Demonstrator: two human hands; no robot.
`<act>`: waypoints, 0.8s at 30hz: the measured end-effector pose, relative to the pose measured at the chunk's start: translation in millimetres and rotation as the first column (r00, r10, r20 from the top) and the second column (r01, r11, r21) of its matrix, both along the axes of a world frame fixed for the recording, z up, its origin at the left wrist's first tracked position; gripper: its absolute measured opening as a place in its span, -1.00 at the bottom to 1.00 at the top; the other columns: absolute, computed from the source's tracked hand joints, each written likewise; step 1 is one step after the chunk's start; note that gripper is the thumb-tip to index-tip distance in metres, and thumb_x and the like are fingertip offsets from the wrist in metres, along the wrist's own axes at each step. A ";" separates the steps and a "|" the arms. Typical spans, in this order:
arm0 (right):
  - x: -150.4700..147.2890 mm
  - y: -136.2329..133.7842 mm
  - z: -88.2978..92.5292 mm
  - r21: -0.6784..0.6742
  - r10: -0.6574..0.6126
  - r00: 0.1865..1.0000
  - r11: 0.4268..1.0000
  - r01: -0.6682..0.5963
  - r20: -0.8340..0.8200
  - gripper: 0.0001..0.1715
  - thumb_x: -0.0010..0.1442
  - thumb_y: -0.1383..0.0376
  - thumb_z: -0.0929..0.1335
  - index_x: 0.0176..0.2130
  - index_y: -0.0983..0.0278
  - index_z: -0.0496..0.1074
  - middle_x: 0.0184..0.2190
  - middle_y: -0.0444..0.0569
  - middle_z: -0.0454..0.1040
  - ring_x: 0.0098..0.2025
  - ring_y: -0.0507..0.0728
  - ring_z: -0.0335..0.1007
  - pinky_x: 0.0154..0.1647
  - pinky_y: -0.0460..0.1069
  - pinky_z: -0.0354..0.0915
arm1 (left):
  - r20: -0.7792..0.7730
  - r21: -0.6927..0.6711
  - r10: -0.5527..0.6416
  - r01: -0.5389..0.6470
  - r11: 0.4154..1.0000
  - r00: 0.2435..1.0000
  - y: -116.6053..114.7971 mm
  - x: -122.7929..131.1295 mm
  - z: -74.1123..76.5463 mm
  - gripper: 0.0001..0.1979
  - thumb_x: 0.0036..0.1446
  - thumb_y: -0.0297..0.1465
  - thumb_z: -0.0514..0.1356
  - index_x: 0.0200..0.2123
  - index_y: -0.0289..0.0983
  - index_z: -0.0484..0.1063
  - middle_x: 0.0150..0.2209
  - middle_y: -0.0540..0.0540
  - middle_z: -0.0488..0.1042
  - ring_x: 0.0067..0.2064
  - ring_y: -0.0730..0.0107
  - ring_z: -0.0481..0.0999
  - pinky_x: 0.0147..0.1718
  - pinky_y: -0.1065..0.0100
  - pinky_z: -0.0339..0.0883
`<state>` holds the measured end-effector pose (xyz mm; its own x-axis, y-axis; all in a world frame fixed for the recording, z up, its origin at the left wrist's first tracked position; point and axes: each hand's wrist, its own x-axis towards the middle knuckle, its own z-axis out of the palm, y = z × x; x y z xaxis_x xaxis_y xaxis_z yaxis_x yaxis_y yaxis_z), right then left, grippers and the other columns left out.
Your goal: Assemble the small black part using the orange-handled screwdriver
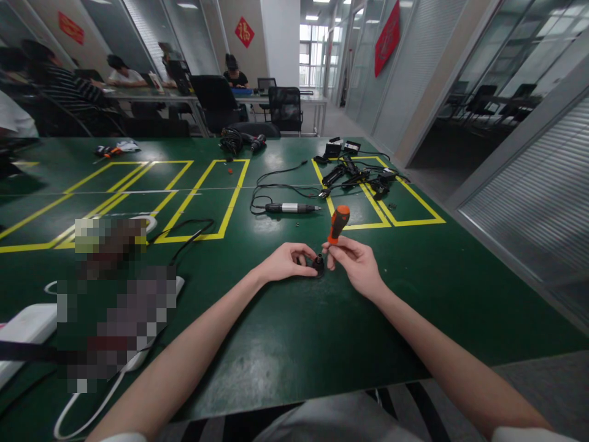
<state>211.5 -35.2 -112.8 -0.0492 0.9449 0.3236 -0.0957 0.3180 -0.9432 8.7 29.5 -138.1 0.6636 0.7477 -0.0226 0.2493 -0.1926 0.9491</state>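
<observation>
My right hand [356,261] grips a screwdriver [339,222] with an orange and dark grey handle, held upright with the handle on top. Its shaft is hidden behind the fingers. Close by on the left, my left hand [292,261] pinches a small black part [318,265] that stands on the green table [276,331]. The part has a round base and a short raised top; I cannot make out its exact kind. Beyond both hands lies a pen-shaped electric screwdriver [292,208], black and silver, with a black cord.
Black parts and cables [354,172] are heaped at the back right inside yellow tape outlines. A power drill [257,143] and coiled cable [231,141] lie at the back edge. White power strips [27,328] and cords are on the left. People sit at a farther table.
</observation>
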 end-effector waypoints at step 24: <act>1.4 0.4 -1.2 -0.055 -0.047 0.998 0.997 0.045 -0.037 -0.66 0.07 0.11 0.57 -0.31 0.24 0.47 -0.40 -0.10 0.56 -0.49 0.01 0.41 -0.42 -0.03 0.40 | 0.014 -0.004 -0.009 0.009 1.000 1.000 0.0 -0.5 -1.3 -0.53 -0.07 -0.19 0.49 -0.15 -0.35 0.57 -0.48 0.02 0.51 -0.50 0.55 0.37 -0.50 0.50 0.18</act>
<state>212.9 -34.7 -114.0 0.0066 0.9620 0.2731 -0.1184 0.2719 -0.9550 8.2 29.5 -139.4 0.6708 0.7414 -0.0164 0.2344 -0.1910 0.9532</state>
